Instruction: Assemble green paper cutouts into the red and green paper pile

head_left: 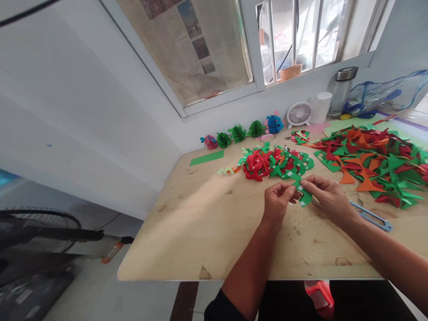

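Observation:
A green paper cutout (pixel 305 199) with small white patches is held above the wooden table (pixel 187 232). My left hand (pixel 279 198) pinches its left side between thumb and fingers. On the other side, my right hand (pixel 326 196) grips it with the thumb on top. Just beyond my hands lies a pile of red and green cutouts (pixel 257 162), many bearing white patches. A light-blue handled tool (pixel 371 216) lies by my right wrist, its other end hidden under the hand.
Paper scraps (pixel 374 156) in orange, red and green heap up on the right. Folded paper ornaments (pixel 238 133) line the wall, near a small white fan (pixel 299 114) and a glass bottle (pixel 341 91). A green strip (pixel 207 158) lies at the back left.

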`<state>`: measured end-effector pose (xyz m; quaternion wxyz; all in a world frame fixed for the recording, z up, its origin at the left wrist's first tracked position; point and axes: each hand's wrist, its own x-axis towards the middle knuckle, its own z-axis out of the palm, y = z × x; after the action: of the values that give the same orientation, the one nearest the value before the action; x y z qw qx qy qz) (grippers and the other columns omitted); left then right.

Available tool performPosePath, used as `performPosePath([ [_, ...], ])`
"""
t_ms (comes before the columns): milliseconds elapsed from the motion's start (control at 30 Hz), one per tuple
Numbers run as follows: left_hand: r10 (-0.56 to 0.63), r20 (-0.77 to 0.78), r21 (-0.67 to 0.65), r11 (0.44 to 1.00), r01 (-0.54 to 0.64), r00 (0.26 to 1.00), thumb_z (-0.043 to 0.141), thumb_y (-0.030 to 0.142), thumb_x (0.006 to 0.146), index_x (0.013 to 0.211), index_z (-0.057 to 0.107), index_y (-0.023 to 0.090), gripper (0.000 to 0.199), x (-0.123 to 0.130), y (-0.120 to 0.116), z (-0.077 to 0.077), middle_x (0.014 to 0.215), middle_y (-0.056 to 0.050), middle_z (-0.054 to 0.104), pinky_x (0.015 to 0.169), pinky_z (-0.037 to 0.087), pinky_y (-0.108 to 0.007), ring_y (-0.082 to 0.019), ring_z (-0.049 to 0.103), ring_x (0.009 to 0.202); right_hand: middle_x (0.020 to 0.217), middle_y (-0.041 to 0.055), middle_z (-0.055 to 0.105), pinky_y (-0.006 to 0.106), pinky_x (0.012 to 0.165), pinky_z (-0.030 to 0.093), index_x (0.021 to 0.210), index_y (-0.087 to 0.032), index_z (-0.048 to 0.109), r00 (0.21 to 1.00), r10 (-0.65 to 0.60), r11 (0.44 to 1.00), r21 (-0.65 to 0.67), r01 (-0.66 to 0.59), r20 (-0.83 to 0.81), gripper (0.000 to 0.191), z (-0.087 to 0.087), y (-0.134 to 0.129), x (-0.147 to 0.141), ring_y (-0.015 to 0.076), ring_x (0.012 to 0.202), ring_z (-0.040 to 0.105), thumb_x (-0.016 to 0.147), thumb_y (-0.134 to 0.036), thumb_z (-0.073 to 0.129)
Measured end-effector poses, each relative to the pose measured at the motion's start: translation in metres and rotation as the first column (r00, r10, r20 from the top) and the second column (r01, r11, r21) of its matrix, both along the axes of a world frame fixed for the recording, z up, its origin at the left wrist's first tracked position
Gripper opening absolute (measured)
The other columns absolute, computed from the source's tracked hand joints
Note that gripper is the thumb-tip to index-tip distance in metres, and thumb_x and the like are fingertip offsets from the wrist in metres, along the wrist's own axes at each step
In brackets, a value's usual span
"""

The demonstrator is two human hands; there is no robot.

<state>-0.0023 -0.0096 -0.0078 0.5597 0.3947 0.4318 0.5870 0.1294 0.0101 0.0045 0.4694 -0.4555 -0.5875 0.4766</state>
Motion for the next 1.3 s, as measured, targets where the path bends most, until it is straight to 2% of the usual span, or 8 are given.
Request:
performPosePath([
  [200,0.093,0.01,0.017,0.996,-0.093,0.996,0.066,0.033,0.068,0.06,0.062,0.014,0.022,0.0,0.0,0.002,0.056,-0.003,0.065,0.051,0.045,-0.022,-0.01,0.055,0.049,0.057,-0.0008,0.051,0.024,0.051,0.037,0.063,-0.019,0.061,0.999,0.017,0.999,0.034,-0.018,0.036,0.034,0.001,0.001,0.0,0.012,0.056,0.044,0.078,-0.05,0.057],
  [400,0.19,0.042,0.016,0.982,-0.191,0.981,0.068,0.035,0.069,0.063,0.06,0.014,0.023,-0.001,0.0,0.002,0.056,-0.001,0.063,0.053,0.045,-0.022,-0.009,0.053,0.049,0.061,-0.0004,0.055,0.024,0.051,0.038,0.073,-0.019,0.061,0.994,0.094,0.994,0.046,-0.096,0.056,0.03,-0.007,0.002,-0.002,0.0128,0.057,0.047,0.073,-0.049,0.063],
  [567,0.187,0.039,0.036,0.981,-0.189,0.982,0.068,0.038,0.07,0.062,0.059,0.014,0.028,-0.001,0.0,0.003,0.055,0.0,0.06,0.052,0.043,-0.022,-0.008,0.051,0.049,0.059,-0.0011,0.053,0.025,0.052,0.036,0.07,-0.018,0.06,0.976,0.04,0.987,0.142,-0.071,0.212,0.025,-0.017,0.004,0.001,0.0119,0.055,0.045,0.079,-0.042,0.057],
  [733,0.16,0.051,0.033,0.986,-0.162,0.986,0.069,0.04,0.069,0.063,0.059,0.013,0.03,0.0,0.0,0.002,0.055,0.0,0.058,0.052,0.043,-0.021,-0.007,0.049,0.05,0.06,-0.0004,0.055,0.025,0.054,0.037,0.068,-0.018,0.058,0.96,-0.006,0.982,0.185,-0.048,0.278,0.023,-0.014,0.002,0.0,0.0119,0.057,0.046,0.08,-0.038,0.055],
  [900,0.125,0.094,0.047,0.99,-0.13,0.988,0.07,0.042,0.068,0.066,0.059,0.013,0.031,-0.001,0.002,-0.003,0.057,0.001,0.058,0.05,0.041,-0.021,-0.008,0.05,0.05,0.062,0.0008,0.055,0.026,0.058,0.038,0.07,-0.019,0.06,0.974,0.045,0.987,0.141,-0.077,0.222,0.028,-0.006,0.0,0.0,0.0137,0.061,0.049,0.083,-0.042,0.051],
  [1067,0.047,0.156,-0.002,0.999,-0.047,0.987,0.072,0.042,0.066,0.067,0.058,0.013,0.032,-0.003,0.003,-0.004,0.058,0.001,0.057,0.051,0.041,-0.023,-0.009,0.051,0.052,0.06,0.0003,0.051,0.026,0.056,0.037,0.062,-0.02,0.056,0.993,0.108,0.993,0.031,-0.11,0.054,0.036,0.003,-0.001,0.001,0.0133,0.06,0.045,0.081,-0.049,0.053],
  [1300,-0.046,0.338,-0.054,0.996,0.069,0.94,0.075,0.037,0.064,0.068,0.056,0.013,0.03,-0.004,0.003,-0.004,0.06,0.001,0.054,0.051,0.038,-0.022,-0.009,0.05,0.053,0.06,0.0004,0.052,0.026,0.058,0.035,0.065,-0.019,0.062,0.973,0.17,0.978,-0.091,-0.186,-0.155,0.03,-0.009,0.003,0.002,0.0126,0.06,0.043,0.078,-0.046,0.061],
])
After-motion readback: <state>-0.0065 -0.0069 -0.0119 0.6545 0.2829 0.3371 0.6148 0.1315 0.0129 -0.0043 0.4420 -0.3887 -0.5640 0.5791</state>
